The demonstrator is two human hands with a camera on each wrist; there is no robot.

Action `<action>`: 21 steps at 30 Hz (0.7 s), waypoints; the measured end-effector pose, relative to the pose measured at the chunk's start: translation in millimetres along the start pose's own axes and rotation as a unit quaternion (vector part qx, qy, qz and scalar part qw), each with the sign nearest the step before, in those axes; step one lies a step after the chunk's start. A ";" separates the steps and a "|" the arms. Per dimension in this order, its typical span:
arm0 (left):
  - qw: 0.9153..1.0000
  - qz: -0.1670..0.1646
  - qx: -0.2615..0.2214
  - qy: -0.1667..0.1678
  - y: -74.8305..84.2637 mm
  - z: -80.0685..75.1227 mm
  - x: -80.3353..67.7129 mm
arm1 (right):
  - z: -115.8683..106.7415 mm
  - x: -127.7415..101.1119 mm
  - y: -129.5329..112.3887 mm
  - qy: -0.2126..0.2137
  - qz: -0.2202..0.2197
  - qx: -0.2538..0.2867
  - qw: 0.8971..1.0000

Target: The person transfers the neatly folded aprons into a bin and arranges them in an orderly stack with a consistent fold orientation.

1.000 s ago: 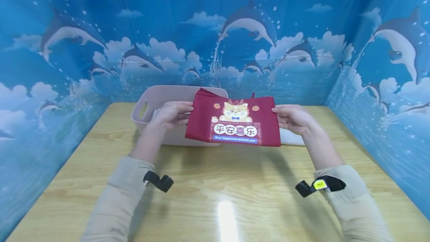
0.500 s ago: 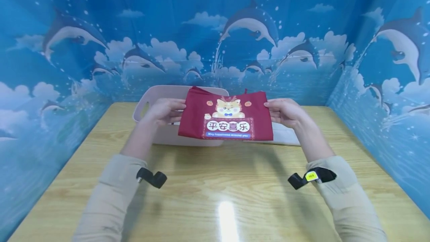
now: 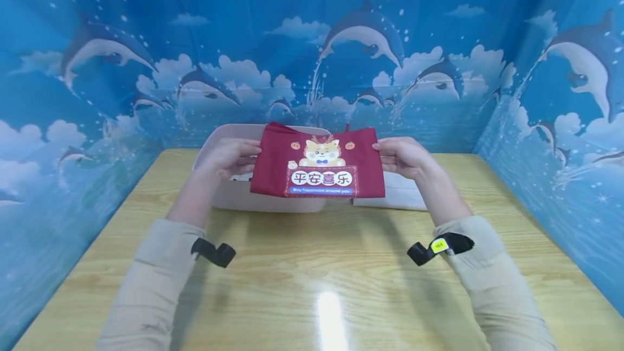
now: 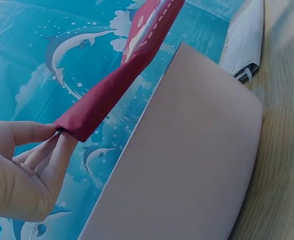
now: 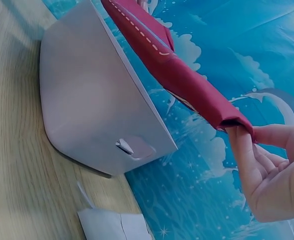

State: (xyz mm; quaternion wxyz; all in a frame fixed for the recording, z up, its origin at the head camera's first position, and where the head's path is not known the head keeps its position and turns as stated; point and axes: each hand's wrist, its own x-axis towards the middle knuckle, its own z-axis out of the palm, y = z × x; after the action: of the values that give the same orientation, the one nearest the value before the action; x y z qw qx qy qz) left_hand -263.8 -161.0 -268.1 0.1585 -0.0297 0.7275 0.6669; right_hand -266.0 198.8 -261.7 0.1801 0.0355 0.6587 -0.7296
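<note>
A folded dark red cloth [image 3: 273, 172] with a printed cartoon animal, Chinese characters and a small line of English hangs level in the air, in front of and above the bin's rim. My left hand [image 3: 228, 158] pinches its left end, thumb on top and fingers beneath, as the left wrist view shows with the cloth [image 4: 94, 107]. At the right end, my right hand [image 3: 404, 156] pinches the cloth the same way; in the right wrist view the cloth's folded layers [image 5: 201, 92] show beside the thumb.
A pale pinkish plastic bin [image 3: 273, 202] with handle holes stands at the back of the wooden table [image 3: 273, 275]; its contents are mostly hidden. Right of it lies a flat white folded item [image 3: 402, 194] with a strap. A blue dolphin-print curtain [image 3: 312, 58] surrounds the table.
Both hands have carried the red cloth leftward and slightly up, so it covers more of the bin. More of the white item is uncovered. The grips look the same.
</note>
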 end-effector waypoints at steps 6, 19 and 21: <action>1.000 0.012 -0.001 0.011 1.9 -9.2 -0.5 | 12.8 9.5 0.0 0.010 -0.001 0.004 1.000; 0.998 0.003 -0.029 0.050 4.2 -27.1 -3.9 | 36.2 24.6 -0.2 0.043 0.012 -0.072 0.996; 0.998 0.008 -0.026 0.052 5.4 -29.2 -3.9 | 38.5 25.7 -1.0 0.047 0.014 -0.077 0.996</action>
State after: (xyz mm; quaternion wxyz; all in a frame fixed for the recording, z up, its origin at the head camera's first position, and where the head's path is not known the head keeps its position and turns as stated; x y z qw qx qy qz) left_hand -267.0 -189.7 -260.1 0.1142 -0.0625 0.7172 0.6846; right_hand -283.1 155.8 -263.2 0.1612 0.0647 0.7203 -0.6716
